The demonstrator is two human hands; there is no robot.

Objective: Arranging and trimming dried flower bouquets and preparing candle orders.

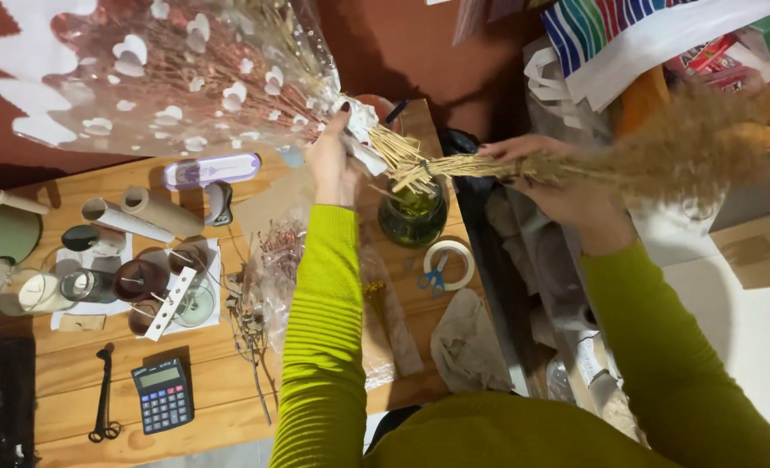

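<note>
Stems of the pampas bunch (pixel 662 156) lie sideways, gripped by the right hand (pixel 567 186), pointing toward the left hand (pixel 331 160) clutching the wrapped bouquet (pixel 185 74).

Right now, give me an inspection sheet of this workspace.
Surface: wooden table, crowded.
Job's things: wrapped dried bouquet and pampas bunch, stems meeting above a green glass vase.
Clutter: calculator, tape roll, blue scissors, candle jars, paper rolls.
Fingers: left hand grips the bouquet neck; right hand grips the pampas stems.
Cables: nothing seen.
Surroundings: striped bag, reddish wall.
</note>
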